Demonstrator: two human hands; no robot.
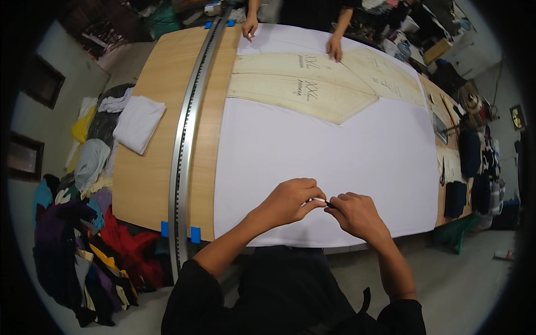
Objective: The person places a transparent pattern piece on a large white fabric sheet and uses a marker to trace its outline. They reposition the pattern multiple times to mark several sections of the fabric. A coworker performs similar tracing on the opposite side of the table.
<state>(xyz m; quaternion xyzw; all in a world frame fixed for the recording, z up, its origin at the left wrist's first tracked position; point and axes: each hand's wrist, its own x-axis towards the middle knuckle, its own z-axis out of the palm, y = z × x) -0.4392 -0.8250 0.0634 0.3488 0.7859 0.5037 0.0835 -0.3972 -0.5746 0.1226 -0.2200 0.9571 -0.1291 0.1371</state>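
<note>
Above the near edge of the white cloth (324,151), my two hands meet at a slim white pen (318,199). My left hand (290,201) is closed round its white barrel. The fingers of my right hand (357,215) pinch its black end, which may be a cap; whether it is off the barrel I cannot tell. Cream paper patterns (290,92) with handwritten marks lie toward the far side of the cloth. Across the table, another person's hand (334,49) rests at the patterns' far edge, and that person's other hand (249,28) is at the cloth's far left corner.
A long metal rail (190,117) with blue end pieces crosses the wooden table (151,84) left of the cloth. Beyond it lies folded white fabric (139,124). Heaped garments (84,251) cover the floor at left. Scissors (442,172) and dark rolls (455,199) sit at the right edge.
</note>
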